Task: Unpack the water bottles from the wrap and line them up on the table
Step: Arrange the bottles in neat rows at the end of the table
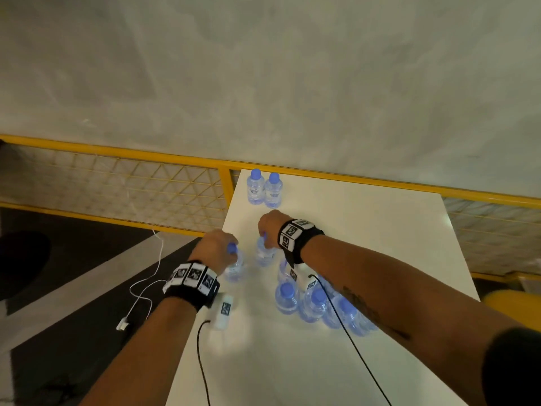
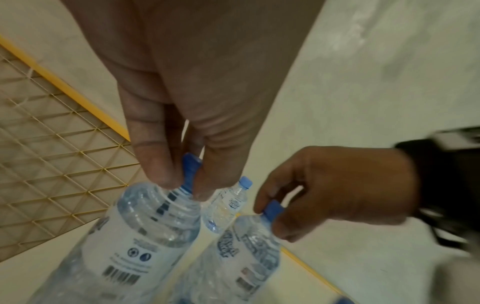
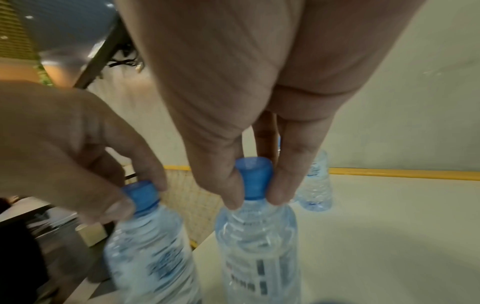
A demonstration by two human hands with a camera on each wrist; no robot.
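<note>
My left hand [image 1: 218, 244] pinches the blue cap of a clear water bottle [image 1: 235, 266] near the white table's left edge; the wrist view shows finger and thumb on that cap [image 2: 191, 171]. Beside it, my right hand [image 1: 270, 227] pinches the cap [image 3: 254, 178] of a second bottle [image 1: 265, 254]. Both bottles hang upright, close together. Two bottles [image 1: 263, 189] stand side by side at the table's far left corner. A cluster of several blue-capped bottles [image 1: 316, 303] sits under my right forearm; I cannot make out the wrap.
The white table [image 1: 366, 230] has bare surface to the right and in front. A yellow mesh railing [image 1: 117, 183] runs behind and to the left. A white cable [image 1: 146, 285] hangs off the left side, black wrist cables cross the table.
</note>
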